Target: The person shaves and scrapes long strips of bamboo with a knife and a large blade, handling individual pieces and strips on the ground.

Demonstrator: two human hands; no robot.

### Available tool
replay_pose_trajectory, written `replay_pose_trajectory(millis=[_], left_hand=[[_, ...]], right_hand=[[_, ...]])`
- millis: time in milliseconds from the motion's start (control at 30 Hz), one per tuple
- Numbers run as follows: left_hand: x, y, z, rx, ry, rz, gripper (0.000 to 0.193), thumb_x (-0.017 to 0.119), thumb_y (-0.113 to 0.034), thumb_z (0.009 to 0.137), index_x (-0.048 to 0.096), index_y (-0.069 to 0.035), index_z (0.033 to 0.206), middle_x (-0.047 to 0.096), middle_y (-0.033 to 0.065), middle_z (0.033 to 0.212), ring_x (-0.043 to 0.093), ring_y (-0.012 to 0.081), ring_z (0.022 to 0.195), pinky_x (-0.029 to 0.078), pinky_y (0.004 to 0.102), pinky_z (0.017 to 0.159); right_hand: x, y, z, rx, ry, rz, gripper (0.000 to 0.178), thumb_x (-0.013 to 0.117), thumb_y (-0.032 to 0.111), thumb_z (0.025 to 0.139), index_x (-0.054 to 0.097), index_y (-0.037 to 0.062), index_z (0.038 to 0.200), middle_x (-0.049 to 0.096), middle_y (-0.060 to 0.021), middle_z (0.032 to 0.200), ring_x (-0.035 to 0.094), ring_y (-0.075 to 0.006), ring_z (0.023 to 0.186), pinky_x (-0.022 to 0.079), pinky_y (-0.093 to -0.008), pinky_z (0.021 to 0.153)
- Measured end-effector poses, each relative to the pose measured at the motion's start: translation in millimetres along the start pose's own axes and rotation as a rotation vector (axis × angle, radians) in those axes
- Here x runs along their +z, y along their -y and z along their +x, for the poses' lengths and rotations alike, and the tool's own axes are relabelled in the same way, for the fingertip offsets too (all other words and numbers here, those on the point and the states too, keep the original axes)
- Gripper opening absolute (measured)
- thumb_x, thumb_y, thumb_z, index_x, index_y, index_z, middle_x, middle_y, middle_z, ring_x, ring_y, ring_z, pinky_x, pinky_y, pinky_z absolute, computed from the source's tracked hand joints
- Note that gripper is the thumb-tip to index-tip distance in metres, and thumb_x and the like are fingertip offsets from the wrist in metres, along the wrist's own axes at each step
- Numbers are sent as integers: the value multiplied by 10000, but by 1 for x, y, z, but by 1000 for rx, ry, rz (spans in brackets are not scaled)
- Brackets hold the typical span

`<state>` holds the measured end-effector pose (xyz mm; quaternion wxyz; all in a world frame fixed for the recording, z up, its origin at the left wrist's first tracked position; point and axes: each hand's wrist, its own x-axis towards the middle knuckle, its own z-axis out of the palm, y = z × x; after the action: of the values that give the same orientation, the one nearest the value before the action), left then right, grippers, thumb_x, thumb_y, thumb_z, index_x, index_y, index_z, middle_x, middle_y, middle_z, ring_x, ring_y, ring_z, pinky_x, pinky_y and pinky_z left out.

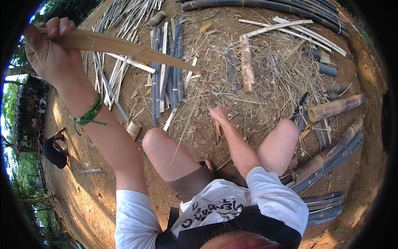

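Note:
My left hand (54, 60) is raised at the upper left, its fingers closed round the thick end of a long split bamboo strip (116, 46). The strip is pale and flat, and it tapers toward the middle of the view. Low between my knees, my right hand (219, 113) is closed; what it grips cannot be made out. A brown, flat piece (217, 132) shows just below that hand. Thin bamboo shavings (265, 97) lie on the ground around and beyond it. An upright-looking bamboo length (246, 62) stands or lies ahead of my right hand.
Dark bamboo slats (156, 74) lie ahead on the left, with more split strips (120, 25) beyond. Long dark poles (257, 4) cross the far side. Thick bamboo sections (336, 108) and bundled slats (327, 207) lie at right. A person (56, 151) crouches far left.

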<state>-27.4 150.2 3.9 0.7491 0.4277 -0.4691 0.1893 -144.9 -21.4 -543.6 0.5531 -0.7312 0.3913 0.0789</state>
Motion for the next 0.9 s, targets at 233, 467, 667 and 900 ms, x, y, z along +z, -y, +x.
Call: replay_pose_trajectory(millis=[233,467,667,900], left_hand=[[-15,5,11,5,-49,98,337,714,-372,918,538,-85,904,488,65,662,515,208,632,458,361,654],[-31,7,15,16,-35,66,384,724,-408,903,540,-70,891,476,45,653,492,190,620,443,364,670],[-42,4,19,-63,-44,70,398,760,-433,861,556,-95,806,472,29,646,486,180,616,433,345,665],[-55,8,27,-76,-47,40,355,755,-396,870,561,-114,777,474,23,642,494,171,617,434,336,665]], right_hand=[[-2,90,-63,-531,-183,233,371,696,342,860,644,1,723,598,-75,556,553,-203,507,439,-416,544],[5,-17,25,-91,-83,-85,403,664,359,858,633,-17,715,606,-105,565,600,-242,550,468,-412,597],[-14,16,3,-45,39,-48,425,687,382,856,592,-6,712,561,-77,542,590,-216,551,463,-405,590],[12,66,-35,-617,-180,233,323,726,281,860,613,7,732,551,-50,549,502,-152,484,391,-358,493]])
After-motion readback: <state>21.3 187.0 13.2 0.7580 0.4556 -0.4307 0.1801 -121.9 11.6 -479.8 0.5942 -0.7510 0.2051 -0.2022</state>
